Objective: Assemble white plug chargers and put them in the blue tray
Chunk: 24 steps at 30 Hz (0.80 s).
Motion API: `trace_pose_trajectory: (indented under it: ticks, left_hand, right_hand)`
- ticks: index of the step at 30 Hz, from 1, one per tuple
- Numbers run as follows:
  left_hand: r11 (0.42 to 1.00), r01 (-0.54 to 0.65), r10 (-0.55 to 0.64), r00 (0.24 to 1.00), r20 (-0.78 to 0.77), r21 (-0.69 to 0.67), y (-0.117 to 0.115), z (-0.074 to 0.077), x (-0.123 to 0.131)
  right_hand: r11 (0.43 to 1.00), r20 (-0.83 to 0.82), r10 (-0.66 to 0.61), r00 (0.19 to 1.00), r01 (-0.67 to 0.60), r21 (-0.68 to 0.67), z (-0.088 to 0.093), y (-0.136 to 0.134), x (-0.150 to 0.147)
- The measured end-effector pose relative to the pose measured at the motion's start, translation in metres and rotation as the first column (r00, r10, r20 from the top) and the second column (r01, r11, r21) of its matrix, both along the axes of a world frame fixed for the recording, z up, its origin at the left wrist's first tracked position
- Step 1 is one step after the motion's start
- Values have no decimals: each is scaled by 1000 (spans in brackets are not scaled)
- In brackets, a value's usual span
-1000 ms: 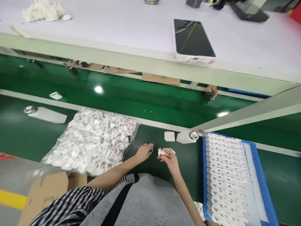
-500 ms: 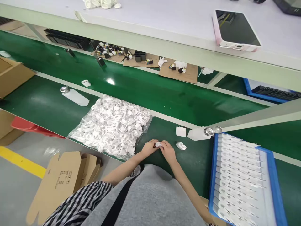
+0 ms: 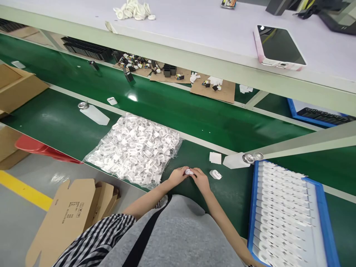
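Between both hands, just above the green bench, is a small white plastic plug part (image 3: 189, 172). My left hand (image 3: 178, 175) pinches its left end, and my right hand (image 3: 200, 179) grips the right end with bent fingers. Most of the part's sides are hidden by the fingertips. A similar white plug piece with prongs (image 3: 216, 174) lies to the right of my right hand. Behind that piece rests a folded white cloth or paper square (image 3: 215, 158). Left of my left hand, a clear plastic bag (image 3: 136, 148) is spread out, full of white plastic parts.
A blue-rimmed tray (image 3: 251, 215) with rows of white plug parts stands at right. White dispenser bottles (image 3: 236, 160) lie on the bench, one at each side. Overhead runs a pale shelf (image 3: 180, 22) holding a phone (image 3: 280, 46). Flattened cardboard (image 3: 63, 215) is below left.
The camera view has shifted slightly, showing more of the upper shelf. Both hands stay together on the white plug part, with small finger movement.
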<state>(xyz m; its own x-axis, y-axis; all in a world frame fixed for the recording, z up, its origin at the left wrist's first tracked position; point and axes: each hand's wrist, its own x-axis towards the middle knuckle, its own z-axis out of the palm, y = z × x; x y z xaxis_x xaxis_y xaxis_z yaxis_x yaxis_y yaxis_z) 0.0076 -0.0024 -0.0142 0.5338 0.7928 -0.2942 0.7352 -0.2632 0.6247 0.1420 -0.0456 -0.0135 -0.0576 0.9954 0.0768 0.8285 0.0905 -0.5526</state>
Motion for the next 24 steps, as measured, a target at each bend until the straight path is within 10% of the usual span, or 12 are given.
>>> trace_pose_trajectory:
  ticks: [16, 24]
  left_hand:
    - [999, 41, -41, 999, -36, 16, -3, 5, -2]
    - [990, 129, -143, 939, -314, -65, 8, 30, 18]
  right_hand:
    - [998, 60, 59, 996, -57, -26, -3, -1, 0]
    - [965, 108, 211, 972, -189, -183, 7, 14, 7]
